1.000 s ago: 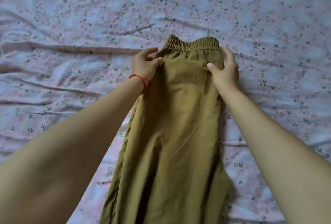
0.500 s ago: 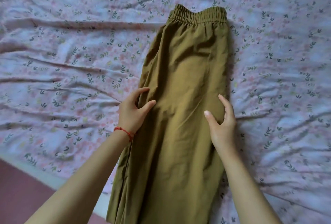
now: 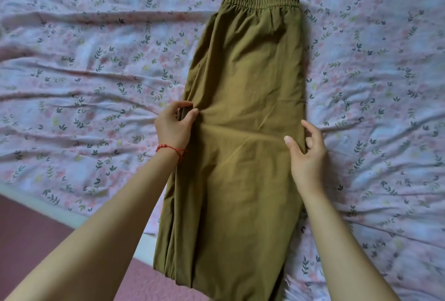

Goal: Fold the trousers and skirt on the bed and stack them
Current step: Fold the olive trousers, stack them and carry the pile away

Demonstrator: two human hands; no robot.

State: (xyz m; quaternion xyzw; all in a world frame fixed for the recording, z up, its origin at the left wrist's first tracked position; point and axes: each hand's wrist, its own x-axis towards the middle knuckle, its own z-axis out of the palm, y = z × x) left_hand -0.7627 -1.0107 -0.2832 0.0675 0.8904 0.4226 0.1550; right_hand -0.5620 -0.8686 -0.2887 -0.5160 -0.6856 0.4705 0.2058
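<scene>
Olive-green elastic-waisted cotton trousers (image 3: 243, 117), lengthwise-folded on floral pink bedsheet (image 3: 96, 64). Left hand (image 3: 173, 125) pinching left edge; right hand (image 3: 306, 153) loosely pinching right edge, probably for crosswise fold.

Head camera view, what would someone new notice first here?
The olive trousers, laid lengthwise down the floral bedsheet with the elastic waistband farthest away. Next, both hands at mid-length: the left hand pinches the left edge, the right hand grips the right edge.
</scene>
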